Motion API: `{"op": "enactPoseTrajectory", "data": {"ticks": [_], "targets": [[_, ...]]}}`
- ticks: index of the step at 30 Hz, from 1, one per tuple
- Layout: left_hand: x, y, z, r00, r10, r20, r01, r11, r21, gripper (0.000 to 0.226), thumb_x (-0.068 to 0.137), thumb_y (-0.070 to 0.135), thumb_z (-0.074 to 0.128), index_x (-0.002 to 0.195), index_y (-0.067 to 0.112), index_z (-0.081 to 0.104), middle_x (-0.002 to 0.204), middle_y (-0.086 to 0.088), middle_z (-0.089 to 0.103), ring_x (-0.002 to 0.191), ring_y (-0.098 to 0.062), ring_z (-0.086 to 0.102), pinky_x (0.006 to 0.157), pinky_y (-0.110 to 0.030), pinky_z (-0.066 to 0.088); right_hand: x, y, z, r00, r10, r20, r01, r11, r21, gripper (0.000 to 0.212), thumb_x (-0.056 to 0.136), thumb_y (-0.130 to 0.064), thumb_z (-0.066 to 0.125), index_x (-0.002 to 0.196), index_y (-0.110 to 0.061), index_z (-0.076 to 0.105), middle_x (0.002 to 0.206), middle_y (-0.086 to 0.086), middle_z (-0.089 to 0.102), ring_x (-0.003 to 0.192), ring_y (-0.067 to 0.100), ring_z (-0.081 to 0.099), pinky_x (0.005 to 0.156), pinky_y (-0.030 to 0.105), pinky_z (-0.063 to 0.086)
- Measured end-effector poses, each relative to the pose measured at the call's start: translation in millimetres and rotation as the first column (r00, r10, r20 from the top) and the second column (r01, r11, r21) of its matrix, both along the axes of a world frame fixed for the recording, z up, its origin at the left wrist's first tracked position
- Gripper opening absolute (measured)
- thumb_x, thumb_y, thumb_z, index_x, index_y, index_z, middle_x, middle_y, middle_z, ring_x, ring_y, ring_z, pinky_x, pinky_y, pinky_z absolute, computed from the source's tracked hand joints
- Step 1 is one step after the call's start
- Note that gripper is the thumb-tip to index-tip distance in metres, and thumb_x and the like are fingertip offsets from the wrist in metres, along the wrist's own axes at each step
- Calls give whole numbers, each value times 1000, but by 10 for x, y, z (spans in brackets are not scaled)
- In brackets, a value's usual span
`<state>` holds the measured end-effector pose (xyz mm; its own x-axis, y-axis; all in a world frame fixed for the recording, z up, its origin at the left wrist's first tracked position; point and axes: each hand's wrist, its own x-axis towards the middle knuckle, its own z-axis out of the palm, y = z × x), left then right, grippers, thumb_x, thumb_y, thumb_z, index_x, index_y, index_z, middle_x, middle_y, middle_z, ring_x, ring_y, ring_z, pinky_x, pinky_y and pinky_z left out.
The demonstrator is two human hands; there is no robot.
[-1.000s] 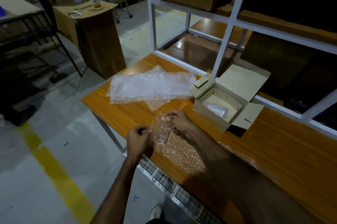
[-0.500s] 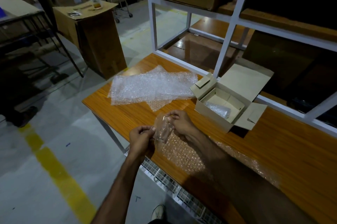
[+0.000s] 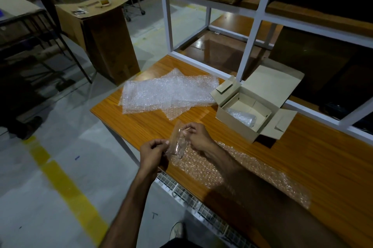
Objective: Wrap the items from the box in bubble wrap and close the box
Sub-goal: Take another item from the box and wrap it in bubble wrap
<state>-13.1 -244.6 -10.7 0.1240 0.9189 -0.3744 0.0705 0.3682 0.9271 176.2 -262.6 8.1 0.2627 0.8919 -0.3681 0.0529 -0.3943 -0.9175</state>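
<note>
Head view: a small clear glass (image 3: 178,145) is held upright between both hands just above the near edge of the bench (image 3: 323,167), at the end of a strip of bubble wrap (image 3: 242,171) that is spread across the wood toward the right. The left hand (image 3: 152,153) is curled, its fingers (image 3: 161,142) pinching the loose end of the wrap against the side of the glass; the right hand (image 3: 198,136) is curled too, its fingers (image 3: 188,129) pinching the wrap at the rim. The end is judged to be pulled up on both sides so that it can be folded over the glass before rolling is begun along the strip; the strip appears to be left flat on the bench for that reason.

The box (image 3: 246,114) stands open beyond the right hand, well apart from the glass, its lid (image 3: 272,84) thrown back and its side flaps turned out, presumably so that items can be dropped straight in. One wrapped bundle (image 3: 242,117) is seen lying in its near compartment; the far compartment looks bare. Spare sheets (image 3: 167,92) are stacked to the left of the box, within reach for any further items.

The task is judged to be partly done: this glass is not yet covered, and the box is not yet closed.
</note>
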Motion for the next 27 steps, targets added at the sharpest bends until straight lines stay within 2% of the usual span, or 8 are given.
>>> {"op": "enactPoseTrajectory", "data": {"ticks": [5,8,13,18,20,23,27], "targets": [[-1,-26,14,998,-40,41,40,999,4,21,98,15,73,96,-5,74,78,-20,62,69,-27,54,57,-34,48,22,19,10,995,64,76,-66,998,23,15,104,-8,61,117,-13,66,117,6,69,77,7,59,52,16,45],[30,-42,49,996,-84,23,83,996,26,17,96,14,75,93,-3,77,80,-17,69,72,-25,61,64,-35,53,15,35,-16,994,65,92,-69,997,39,13,104,-9,62,115,-14,66,114,1,67,85,11,63,57,20,46],[119,-46,93,994,-104,18,103,994,34,10,96,6,73,98,-2,77,92,-21,77,81,-27,71,71,-35,60,45,42,-50,990,78,118,-89,993,83,12,102,-8,63,111,-15,68,110,-2,68,99,17,66,69,25,51],[59,-15,41,974,-205,-96,214,973,85,18,102,0,61,109,7,76,98,-5,81,100,-23,76,87,-41,61,51,45,-101,989,72,128,-85,992,94,15,102,-5,62,113,-14,69,114,-2,68,98,15,65,68,24,48],[55,-19,41,967,-224,-120,237,966,106,20,100,-4,62,110,7,75,99,-6,80,100,-21,76,84,-37,62,39,51,-109,991,61,119,-72,993,91,15,102,-5,62,111,-14,69,113,-2,68,99,16,65,68,24,49],[108,-72,62,973,-204,-106,218,965,144,21,94,-10,68,108,4,74,98,-14,77,93,-27,76,73,-27,62,35,52,-137,990,58,131,-71,992,101,14,102,-5,63,110,-15,68,113,-3,68,95,13,64,66,23,49],[160,-105,-8,985,-131,-114,150,971,186,25,88,-5,78,107,10,71,98,-15,74,91,-28,74,74,-35,65,47,31,-208,993,33,111,-47,992,119,9,101,-6,65,106,-13,69,112,0,71,93,12,67,64,22,51]]}}
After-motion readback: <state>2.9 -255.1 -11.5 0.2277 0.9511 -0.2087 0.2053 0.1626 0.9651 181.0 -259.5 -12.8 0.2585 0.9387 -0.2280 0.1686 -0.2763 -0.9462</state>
